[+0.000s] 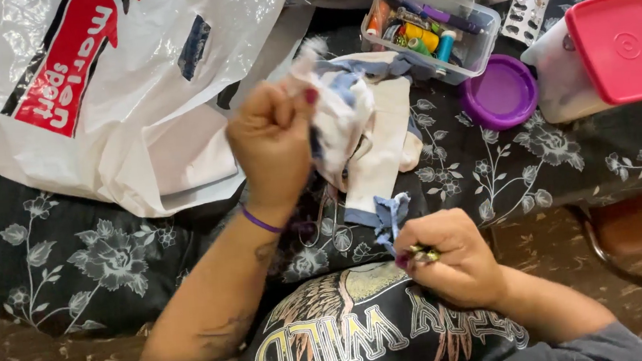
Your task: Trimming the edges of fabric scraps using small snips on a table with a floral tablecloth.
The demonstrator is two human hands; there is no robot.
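Two hands worked a scrap of white and blue cloth over a flowered black bedspread.

The left hand (273, 134) was closed tight on the bunched cloth (360, 133), a soft, frayed piece of white fabric edged in denim blue, held above the bedspread (69, 252) at the middle of the scene; the right hand (454, 258), nearer, was pinched shut on a frayed blue end of it. Farther off stood a clear plastic box (432, 28) packed with bright thread spools, a round purple lid (499, 93) beside it, and to the right a white tub with a pink lid (622, 45). A crinkled white plastic bag (93, 92) lay at the left.
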